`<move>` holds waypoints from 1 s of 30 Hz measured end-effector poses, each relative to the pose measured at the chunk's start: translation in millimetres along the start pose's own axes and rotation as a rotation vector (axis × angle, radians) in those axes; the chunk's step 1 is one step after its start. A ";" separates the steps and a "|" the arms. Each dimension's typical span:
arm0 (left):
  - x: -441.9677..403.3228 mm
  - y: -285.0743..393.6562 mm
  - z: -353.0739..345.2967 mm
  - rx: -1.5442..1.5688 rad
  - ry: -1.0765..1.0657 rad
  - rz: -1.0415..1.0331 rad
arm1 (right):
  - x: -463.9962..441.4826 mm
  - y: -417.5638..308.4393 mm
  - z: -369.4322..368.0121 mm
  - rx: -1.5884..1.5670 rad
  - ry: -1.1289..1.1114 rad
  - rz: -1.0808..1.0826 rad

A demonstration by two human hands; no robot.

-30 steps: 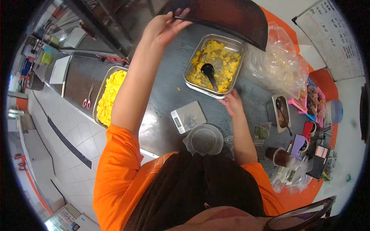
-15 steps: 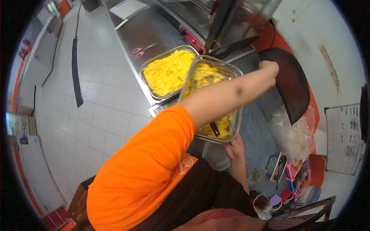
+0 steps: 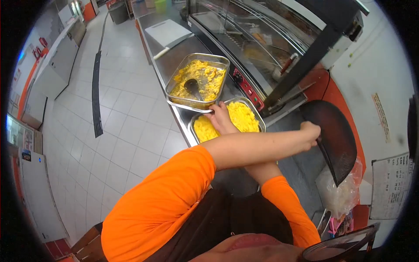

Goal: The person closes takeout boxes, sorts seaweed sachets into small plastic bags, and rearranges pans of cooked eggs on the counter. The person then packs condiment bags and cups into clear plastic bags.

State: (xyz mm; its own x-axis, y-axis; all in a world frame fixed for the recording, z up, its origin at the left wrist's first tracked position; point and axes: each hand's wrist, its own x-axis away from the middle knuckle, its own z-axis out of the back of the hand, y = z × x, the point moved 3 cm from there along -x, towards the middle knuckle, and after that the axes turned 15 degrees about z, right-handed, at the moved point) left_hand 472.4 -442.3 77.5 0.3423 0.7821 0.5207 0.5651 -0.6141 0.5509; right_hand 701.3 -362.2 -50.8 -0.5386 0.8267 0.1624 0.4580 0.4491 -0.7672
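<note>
Rightward of the full tray (image 3: 259,116), the left hand (image 3: 310,132) clasps a dark panel (image 3: 339,137); over that tray, the right hand (image 3: 221,116) has fingers gripping the ladle tray (image 3: 218,64).

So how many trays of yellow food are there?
2: the sparser tray held by the right hand, and the fuller tray lower in view, partly behind that arm. Others could be hidden.

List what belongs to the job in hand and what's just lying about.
In use:
held tray with yellow food, right hand
black ladle, in it
dark panel, left hand
second tray, probably

Apparently lying about:
white flat board
plastic bag
</note>
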 end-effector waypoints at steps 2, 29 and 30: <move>29.7 0.6 5.5 -0.007 0.105 0.050 | -28.2 25.9 -7.1 -0.096 0.032 0.006; 43.9 88.6 -25.4 0.051 -0.310 -0.058 | 39.3 -45.4 256.3 0.182 0.328 0.034; 40.7 88.2 -24.7 0.032 -0.303 -0.076 | 36.5 -47.1 260.5 0.239 0.343 0.011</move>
State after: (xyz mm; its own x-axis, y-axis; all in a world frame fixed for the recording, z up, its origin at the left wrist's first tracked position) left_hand 517.7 -467.2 163.3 0.5040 0.8243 0.2578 0.6193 -0.5530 0.5574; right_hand 475.8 -441.4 -170.4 -0.2496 0.9141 0.3197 0.2634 0.3817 -0.8859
